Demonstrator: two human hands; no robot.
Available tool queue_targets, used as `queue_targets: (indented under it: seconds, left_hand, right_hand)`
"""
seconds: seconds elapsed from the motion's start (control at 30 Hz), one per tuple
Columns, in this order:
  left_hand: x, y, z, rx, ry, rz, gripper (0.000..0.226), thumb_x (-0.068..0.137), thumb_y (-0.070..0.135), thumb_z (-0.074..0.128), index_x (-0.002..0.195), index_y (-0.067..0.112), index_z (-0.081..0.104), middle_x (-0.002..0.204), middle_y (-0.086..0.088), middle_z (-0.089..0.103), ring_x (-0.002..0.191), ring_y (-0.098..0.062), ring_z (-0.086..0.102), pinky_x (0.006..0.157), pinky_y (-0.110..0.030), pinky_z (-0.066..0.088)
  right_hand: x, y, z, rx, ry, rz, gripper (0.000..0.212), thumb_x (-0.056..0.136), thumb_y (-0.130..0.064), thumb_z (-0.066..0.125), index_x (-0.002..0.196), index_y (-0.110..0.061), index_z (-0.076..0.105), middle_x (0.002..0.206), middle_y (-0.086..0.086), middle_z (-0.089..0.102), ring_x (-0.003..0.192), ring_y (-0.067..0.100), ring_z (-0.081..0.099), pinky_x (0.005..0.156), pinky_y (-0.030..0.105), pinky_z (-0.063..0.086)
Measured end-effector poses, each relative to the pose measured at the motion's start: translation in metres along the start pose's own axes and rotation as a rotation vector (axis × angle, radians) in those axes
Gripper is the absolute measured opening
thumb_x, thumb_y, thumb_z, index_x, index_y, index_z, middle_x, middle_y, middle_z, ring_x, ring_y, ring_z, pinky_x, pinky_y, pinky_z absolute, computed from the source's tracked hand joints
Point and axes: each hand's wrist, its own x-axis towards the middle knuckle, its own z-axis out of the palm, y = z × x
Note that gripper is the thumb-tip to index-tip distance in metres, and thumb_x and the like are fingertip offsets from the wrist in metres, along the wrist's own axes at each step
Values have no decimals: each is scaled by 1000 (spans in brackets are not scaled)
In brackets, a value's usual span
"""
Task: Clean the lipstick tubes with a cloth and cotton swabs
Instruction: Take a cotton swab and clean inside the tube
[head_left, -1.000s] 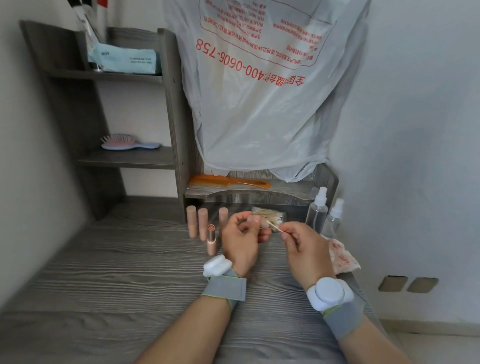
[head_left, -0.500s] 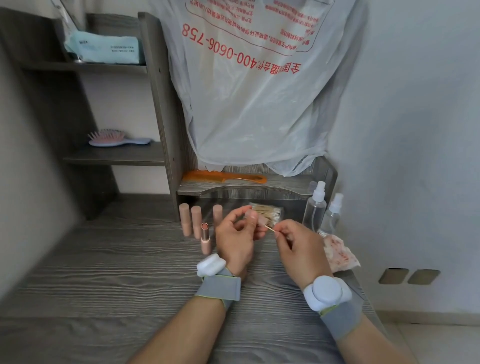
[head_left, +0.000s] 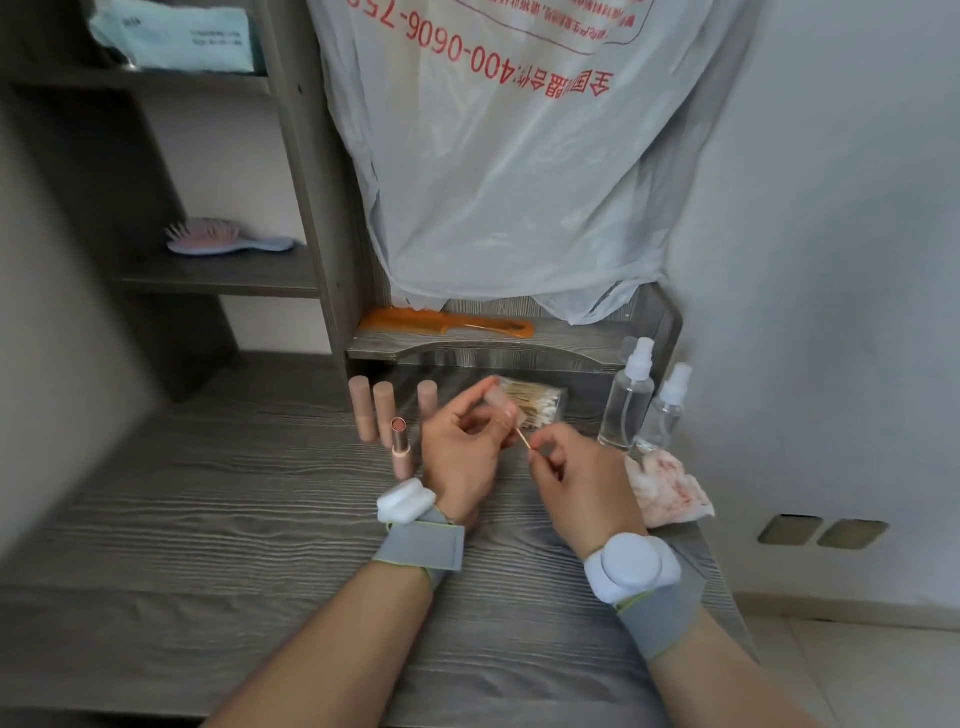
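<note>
L hand (head_left: 460, 457): fingers curled round a pale pink lipstick tube (head_left: 500, 407) (cap or body, can't tell), held tilted above the tabletop (head_left: 208, 519), twd its far edge.
R hand (head_left: 579, 480): thumb + forefinger pinch a cotton swab (head_left: 522, 439); the stick slants up-left to the held tube's lower end, tip hidden by L fingers.
Open lipstick (head_left: 399, 446): uncapped, upright, just left of L hand.
Capped tubes (head_left: 359, 410): three, upright in a row behind the open one, near the far edge.
Swab pack (head_left: 540, 402): clear bag of swabs lying behind the hands, at the far edge under a low shelf.
Cloth (head_left: 670, 491): crumpled, red-stained, at the right edge, just beside R hand.
Spray bottles (head_left: 629, 402): two, clear, upright, far right corner, behind the cloth.
Comb (head_left: 447, 322): orange, flat on the low shelf.
Hairbrush (head_left: 223, 239): on a side shelf, far left.
Wrists: grey band w/ white puck on each.
</note>
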Motion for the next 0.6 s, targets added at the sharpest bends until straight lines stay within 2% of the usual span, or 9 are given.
queue_targets:
  seconds: [0.13, 0.27, 0.47, 0.6]
  left_hand:
    - [1, -1, 1, -20, -3, -6, 39, 85, -4, 69, 122, 9, 62, 82, -11, 72, 71, -13, 69, 66, -24, 57]
    - [0, -2, 1, -18, -19, -1, 37, 84, -3, 70, 119, 8, 64, 80, -11, 73, 70, -12, 69, 65, -23, 57]
    - [-2, -4, 2, 41, -44, 2, 38, 83, 2, 74, 118, 14, 65, 82, -19, 72, 70, -16, 67, 67, -25, 57]
    - [-3, -1, 2, 26, -43, -11, 39, 84, 2, 73, 121, 9, 65, 79, -16, 72, 66, -14, 65, 63, -22, 55]
  right_hand:
    - [1, 1, 1, -15, -38, 0, 2, 91, -25, 64, 93, -26, 64, 58, -12, 51, 56, 2, 49, 60, 26, 41]
    - [1, 3, 2, -21, -28, -17, 4, 90, -26, 64, 87, -24, 64, 60, -13, 51, 58, 8, 49, 60, 27, 41]
    - [1, 2, 0, -52, 48, -3, 4, 92, -24, 61, 91, -22, 64, 60, -15, 45, 64, 13, 49, 62, 29, 38]
    - [-2, 1, 0, -68, 52, -10, 5, 92, -26, 61, 91, -21, 63, 59, -13, 45, 61, 15, 50, 60, 30, 40]
